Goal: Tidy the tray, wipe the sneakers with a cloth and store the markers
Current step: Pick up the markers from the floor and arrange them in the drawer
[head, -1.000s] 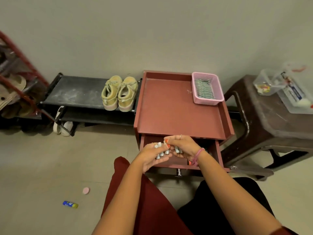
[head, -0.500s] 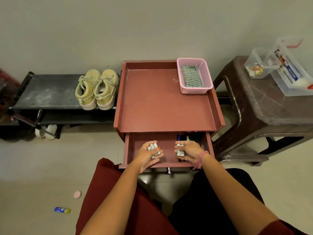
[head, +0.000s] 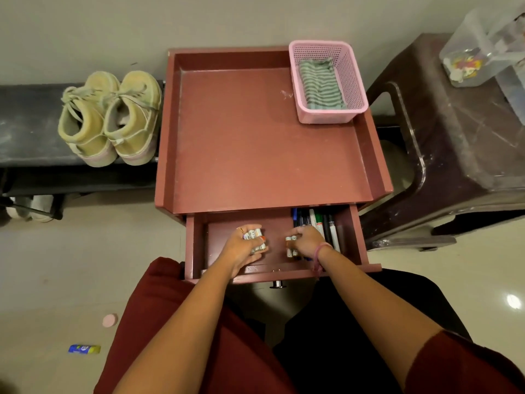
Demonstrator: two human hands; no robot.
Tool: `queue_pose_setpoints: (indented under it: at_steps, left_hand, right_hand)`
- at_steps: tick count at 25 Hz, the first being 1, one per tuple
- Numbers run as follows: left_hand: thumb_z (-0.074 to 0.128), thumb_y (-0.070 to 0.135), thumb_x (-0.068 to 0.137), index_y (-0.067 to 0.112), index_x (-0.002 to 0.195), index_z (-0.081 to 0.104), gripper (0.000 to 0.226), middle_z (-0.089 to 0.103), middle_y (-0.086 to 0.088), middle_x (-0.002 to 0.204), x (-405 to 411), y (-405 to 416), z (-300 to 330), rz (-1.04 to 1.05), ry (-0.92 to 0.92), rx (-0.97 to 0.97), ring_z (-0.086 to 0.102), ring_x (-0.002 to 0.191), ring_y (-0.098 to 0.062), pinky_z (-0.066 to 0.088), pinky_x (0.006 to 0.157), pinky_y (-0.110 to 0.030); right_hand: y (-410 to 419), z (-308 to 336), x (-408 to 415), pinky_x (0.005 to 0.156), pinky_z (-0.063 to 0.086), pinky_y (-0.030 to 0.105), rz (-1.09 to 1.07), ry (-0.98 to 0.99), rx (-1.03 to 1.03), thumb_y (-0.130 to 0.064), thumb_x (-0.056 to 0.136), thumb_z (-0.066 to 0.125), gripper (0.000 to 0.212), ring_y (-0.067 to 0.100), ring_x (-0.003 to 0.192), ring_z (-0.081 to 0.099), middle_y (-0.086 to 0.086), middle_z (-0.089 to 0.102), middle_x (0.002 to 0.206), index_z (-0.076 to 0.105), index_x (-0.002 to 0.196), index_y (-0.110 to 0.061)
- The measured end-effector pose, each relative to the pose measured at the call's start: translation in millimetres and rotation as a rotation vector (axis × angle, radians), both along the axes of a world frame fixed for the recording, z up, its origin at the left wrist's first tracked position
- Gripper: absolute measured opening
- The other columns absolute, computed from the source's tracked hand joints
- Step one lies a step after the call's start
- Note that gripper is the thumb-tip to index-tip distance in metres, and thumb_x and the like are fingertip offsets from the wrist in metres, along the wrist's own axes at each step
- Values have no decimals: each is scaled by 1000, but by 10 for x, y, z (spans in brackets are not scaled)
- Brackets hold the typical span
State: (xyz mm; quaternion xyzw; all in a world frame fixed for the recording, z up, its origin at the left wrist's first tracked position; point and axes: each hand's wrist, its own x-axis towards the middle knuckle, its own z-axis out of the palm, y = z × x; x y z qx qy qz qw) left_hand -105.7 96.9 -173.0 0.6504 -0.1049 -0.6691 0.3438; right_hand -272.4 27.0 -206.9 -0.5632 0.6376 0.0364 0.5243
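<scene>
Inside the open drawer (head: 272,223) under the red tray (head: 264,143), head view: left hand (head: 244,245) curls its fingers round a bunch of small white cylinders (head: 254,239), long axes running roughly front to back of the drawer. Right hand (head: 305,241) grips a smaller bunch (head: 291,245), same orientation. Markers (head: 321,223) lie at the drawer's right end, just beside the right hand, long axes front to back, far ends tucked under the tray. Pink basket (head: 352,81) with striped cloth (head: 319,83) sits in the tray's back-right corner. Sneakers (head: 110,118) stand on the black rack left of the tray, heels toward the camera.
</scene>
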Motion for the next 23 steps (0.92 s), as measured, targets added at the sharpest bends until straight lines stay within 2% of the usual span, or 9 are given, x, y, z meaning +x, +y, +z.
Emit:
queue_pose_setpoints:
  at_steps: [2, 4, 7, 10, 13, 23]
  left_hand:
    - [59, -3, 90, 21, 102, 59, 26, 65, -1, 92, -17, -63, -75, -32, -24, 6, 65, 76, -12, 55, 72, -25]
    - [62, -2, 89, 18, 107, 60, 27, 64, -2, 94, -28, -102, -131, -46, -36, 4, 64, 77, -12, 56, 63, -21]
    - [65, 2, 88, 18, 111, 61, 28, 64, -3, 96, -22, -146, -209, -41, -54, 4, 65, 79, -12, 56, 60, -20]
    - [67, 6, 87, 20, 110, 61, 27, 64, -2, 94, -40, -155, -250, -58, -96, 3, 64, 76, -9, 57, 64, -20]
    - [69, 6, 86, 20, 110, 62, 29, 64, -1, 93, -64, -177, -285, -101, -108, 0, 63, 74, -9, 56, 66, -21]
    - [66, 4, 87, 22, 109, 62, 29, 63, -4, 97, -60, -229, -293, -122, -128, 7, 62, 76, -10, 54, 74, -27]
  right_hand:
    - [-35, -79, 73, 82, 48, 22, 59, 66, -26, -8, 84, 65, 20, 18, 96, 63, 4, 66, 108, 69, 103, -12]
    - [-54, -146, 144, 82, 41, 16, 111, 128, -25, -10, 83, 66, 19, 19, 103, 61, 3, 66, 110, 70, 101, -12]
    - [-69, -249, 245, 78, 39, 15, 139, 186, -55, -13, 83, 66, 19, 21, 102, 62, 6, 68, 108, 70, 100, -7]
    - [-51, -336, 287, 88, 47, 23, 263, 222, -50, -14, 83, 64, 21, 27, 103, 63, 13, 69, 108, 71, 100, -3]
    - [-71, -414, 267, 89, 51, 31, 340, 276, -43, -18, 80, 69, 29, 27, 102, 64, 14, 68, 110, 69, 106, -4]
    - [-147, -442, 182, 88, 53, 37, 604, 451, -94, -32, 85, 67, 38, 30, 106, 61, 13, 62, 118, 65, 117, -11]
